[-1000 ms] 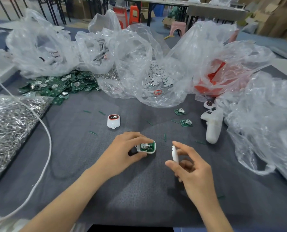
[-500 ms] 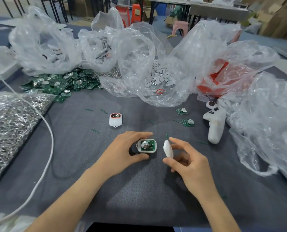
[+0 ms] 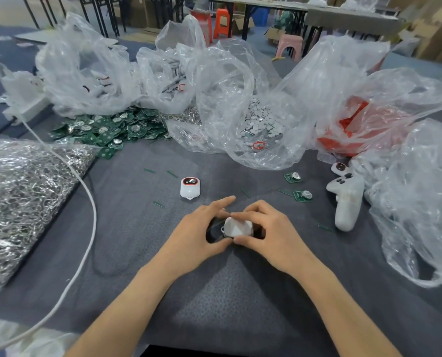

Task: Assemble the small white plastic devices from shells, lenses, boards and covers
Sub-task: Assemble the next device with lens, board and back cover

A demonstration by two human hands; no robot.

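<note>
Left hand (image 3: 198,234) and right hand (image 3: 268,234) meet over the grey surface (image 3: 142,253), fingers of both curled around one white device (image 3: 238,227); finished device (image 3: 190,187) farther left.

Only the top of the white device (image 3: 238,227) shows: the fingers of the left hand (image 3: 196,238) and right hand (image 3: 274,233) wrap its sides. Just left of it, a dark thing (image 3: 213,234) lies mostly hidden under the left hand. Far left of it, the bag of metal rings (image 3: 21,202) is cut off by the edge. Behind it, the plastic bags (image 3: 253,104) blur their contents.
</note>
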